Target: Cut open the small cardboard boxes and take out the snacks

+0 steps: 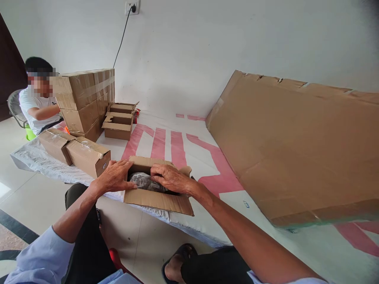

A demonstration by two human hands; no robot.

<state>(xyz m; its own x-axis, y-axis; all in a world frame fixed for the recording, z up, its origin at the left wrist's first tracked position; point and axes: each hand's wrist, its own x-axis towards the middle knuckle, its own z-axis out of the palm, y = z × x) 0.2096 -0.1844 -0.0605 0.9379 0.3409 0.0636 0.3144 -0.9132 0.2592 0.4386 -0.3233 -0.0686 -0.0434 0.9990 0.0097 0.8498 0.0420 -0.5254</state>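
Both hands (142,177) on open, unlabelled carton (154,199) (banner lettering unreadable)

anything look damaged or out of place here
The big flattened brown cardboard sheet leaning against the white wall has a ragged, torn top edge. Otherwise nothing stands out: both hands, left hand and right hand, rest on the small open cardboard box.

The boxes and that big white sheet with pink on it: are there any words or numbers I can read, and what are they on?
No text here can be read for sure.
White sheet: big pink strokes that look like parts of letters, cut off, not readable.
Small blue mark on the sheet: too small.
Round mark on the end of the sealed carton: too small.
Open box under the left hand and right hand: no print visible.
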